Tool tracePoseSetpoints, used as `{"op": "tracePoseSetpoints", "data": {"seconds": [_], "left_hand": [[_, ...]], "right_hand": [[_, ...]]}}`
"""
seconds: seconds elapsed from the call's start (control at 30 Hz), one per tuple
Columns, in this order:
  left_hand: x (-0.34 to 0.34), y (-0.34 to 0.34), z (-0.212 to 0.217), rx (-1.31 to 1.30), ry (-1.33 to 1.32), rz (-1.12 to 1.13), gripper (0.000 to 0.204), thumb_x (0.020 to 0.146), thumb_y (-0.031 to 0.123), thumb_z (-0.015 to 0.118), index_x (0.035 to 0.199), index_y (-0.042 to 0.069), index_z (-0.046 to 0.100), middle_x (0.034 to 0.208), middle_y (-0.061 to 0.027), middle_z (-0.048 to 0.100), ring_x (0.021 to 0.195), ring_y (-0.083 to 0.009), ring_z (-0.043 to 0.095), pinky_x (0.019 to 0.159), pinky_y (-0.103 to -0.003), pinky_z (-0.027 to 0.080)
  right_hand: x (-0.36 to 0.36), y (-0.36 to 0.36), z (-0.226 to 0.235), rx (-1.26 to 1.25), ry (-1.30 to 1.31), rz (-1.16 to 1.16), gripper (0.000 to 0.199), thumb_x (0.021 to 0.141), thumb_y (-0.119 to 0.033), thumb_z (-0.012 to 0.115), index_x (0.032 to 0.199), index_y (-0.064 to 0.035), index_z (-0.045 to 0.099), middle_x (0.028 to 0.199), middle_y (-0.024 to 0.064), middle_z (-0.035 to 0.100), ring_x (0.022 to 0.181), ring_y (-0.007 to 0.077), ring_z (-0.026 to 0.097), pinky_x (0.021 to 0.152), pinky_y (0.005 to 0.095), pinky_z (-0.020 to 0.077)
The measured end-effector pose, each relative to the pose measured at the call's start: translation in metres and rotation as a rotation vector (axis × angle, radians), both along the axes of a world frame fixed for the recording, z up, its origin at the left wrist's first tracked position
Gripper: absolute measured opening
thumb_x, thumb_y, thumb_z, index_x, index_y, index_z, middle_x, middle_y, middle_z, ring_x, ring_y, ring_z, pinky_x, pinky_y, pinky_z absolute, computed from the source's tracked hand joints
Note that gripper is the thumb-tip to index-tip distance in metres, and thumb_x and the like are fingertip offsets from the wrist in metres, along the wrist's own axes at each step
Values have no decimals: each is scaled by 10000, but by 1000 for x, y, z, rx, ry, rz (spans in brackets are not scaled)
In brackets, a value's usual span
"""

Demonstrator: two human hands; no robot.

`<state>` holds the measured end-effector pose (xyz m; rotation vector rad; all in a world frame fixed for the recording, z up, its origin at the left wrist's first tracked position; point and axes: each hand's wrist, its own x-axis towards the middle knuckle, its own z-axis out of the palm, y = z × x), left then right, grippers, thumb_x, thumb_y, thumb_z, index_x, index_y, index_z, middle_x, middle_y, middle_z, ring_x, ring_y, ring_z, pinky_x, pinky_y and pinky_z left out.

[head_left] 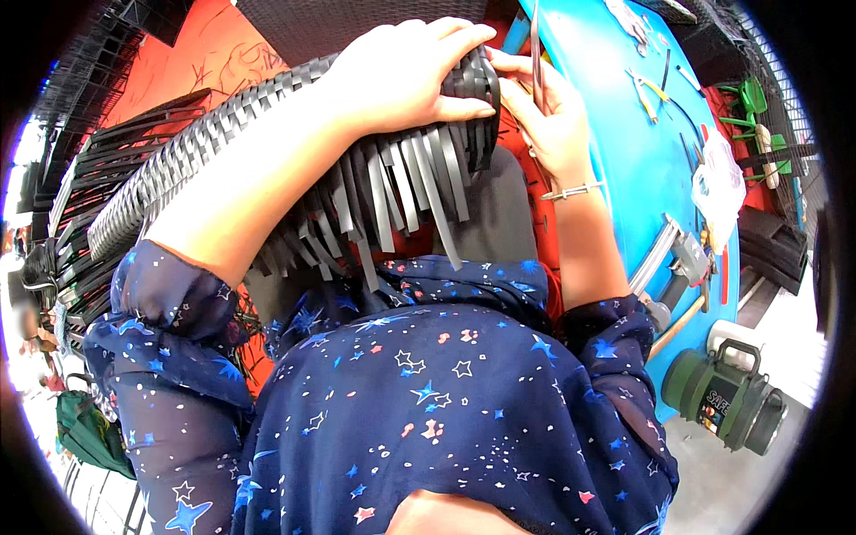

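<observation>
Star-print sleeves frame the lap; left hand (406, 76) presses flat on woven strip panel (267, 134), steadying it, right hand (548, 120) pinches a thin metal tool (535, 40) at its edge.

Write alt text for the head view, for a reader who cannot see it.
A person's left hand presses flat on a dark grey woven-strip panel with loose hanging ends lying across their lap, while the right hand holds a thin metal tool at its edge. A blue table with hand tools stands to the right, a green flask below it.
</observation>
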<state>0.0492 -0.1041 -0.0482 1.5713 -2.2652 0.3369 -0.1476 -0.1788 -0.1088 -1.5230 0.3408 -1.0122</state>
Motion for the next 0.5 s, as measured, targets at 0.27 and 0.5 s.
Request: {"op": "tracePoseSetpoints", "data": {"seconds": [0.27,0.5], "left_hand": [[1,-4,4,69,21,46,780,809,531,707,1432,142,445,1328,-133,562,1160,-331,591,977,-430,484],[-5,4,2,59,32,59,795,793,528,717,1432,140,446,1327,-130,563,1141,-326,601,965,-426,491]], "right_hand": [[3,35,-19,367,143,-318,208,881,-171,755,1002,-14,694,936,24,676,859,78,608,785,221,473],[2,35,20,384,301,-225,197,851,-221,786,880,-36,724,764,-24,655,668,32,544,613,192,410]]}}
